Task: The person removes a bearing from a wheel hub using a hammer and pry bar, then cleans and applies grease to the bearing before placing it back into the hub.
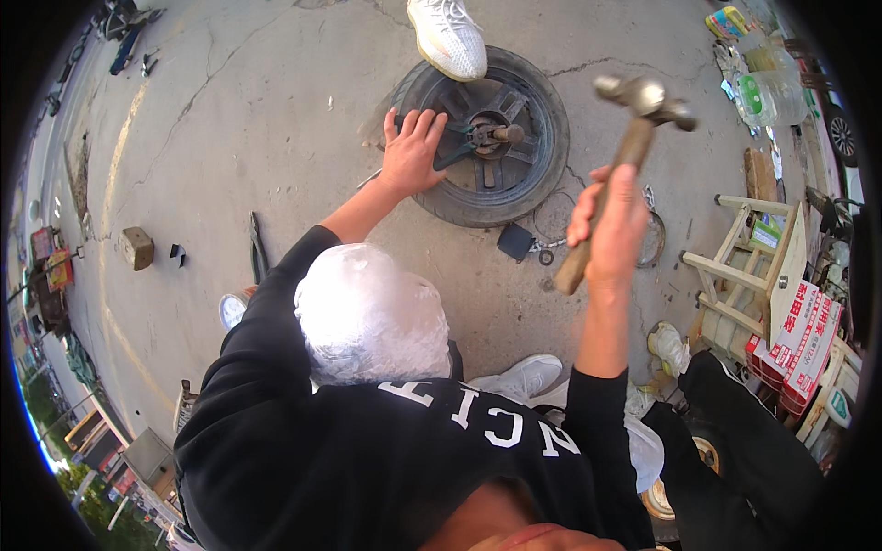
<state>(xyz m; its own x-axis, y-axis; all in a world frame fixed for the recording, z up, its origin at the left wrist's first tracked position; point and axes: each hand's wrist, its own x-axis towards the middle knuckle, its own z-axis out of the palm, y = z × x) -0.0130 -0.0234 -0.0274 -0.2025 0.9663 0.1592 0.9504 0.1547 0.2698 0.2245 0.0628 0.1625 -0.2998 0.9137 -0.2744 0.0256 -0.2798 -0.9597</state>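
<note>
A black spoked wheel with its tyre (544, 188) lies flat on the concrete. My left hand (413, 151) reaches over the tyre's left side, its fingers over the dark handles of what look like pliers (457, 147), whose jaws are at the hub. A short brownish cylindrical piece (508, 134) sticks up from the hub; its kind is unclear. My right hand (614, 225) grips the wooden handle of a ball-peen hammer (634, 147), raised to the right of the wheel, its head apart from the hub. Someone's white shoe (447, 41) is at the tyre's far edge.
Another pair of pliers (257, 248) and a small metal block (137, 249) lie at left. Near the wheel are a dark square piece (516, 241) and a chain (551, 244). A wooden stool (735, 266), a red-white box (797, 344) and a person's black-trousered leg (735, 441) are at right.
</note>
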